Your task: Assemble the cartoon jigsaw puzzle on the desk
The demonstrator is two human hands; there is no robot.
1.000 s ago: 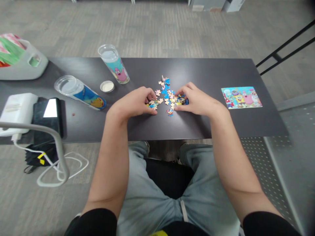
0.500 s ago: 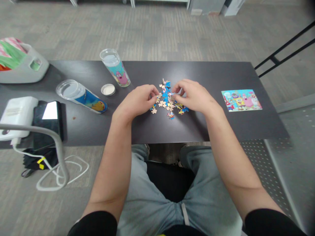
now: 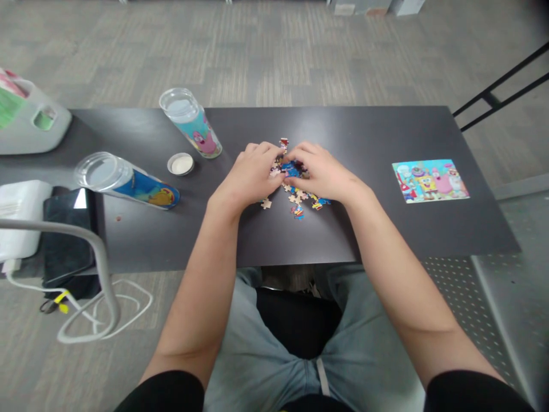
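Observation:
A pile of small jigsaw pieces (image 3: 292, 169) lies on the dark table, some blue or multicoloured and some showing their plain tan side. My left hand (image 3: 252, 174) curls round the left of the pile, thumb and fingers bent against the pieces. From the right, my right hand (image 3: 321, 171) cups the same pile, its fingertips close to those of the left. Part of the pile is hidden under both hands. Several pieces lie loose nearer me, among them a tan piece (image 3: 266, 203) and a red-and-blue piece (image 3: 297, 212).
A cartoon picture card (image 3: 432, 182) lies to the right. On the left are a pink-and-blue clear-topped canister (image 3: 201, 137), a blue canister (image 3: 146, 189) and a small white-lined round lid (image 3: 180, 164). Farther left are a black tablet (image 3: 68, 234), a white charger (image 3: 21, 214) and a white basket (image 3: 47, 123).
Both hands have moved inward and closer together over the pile, covering more of its pieces. The view has shifted slightly.

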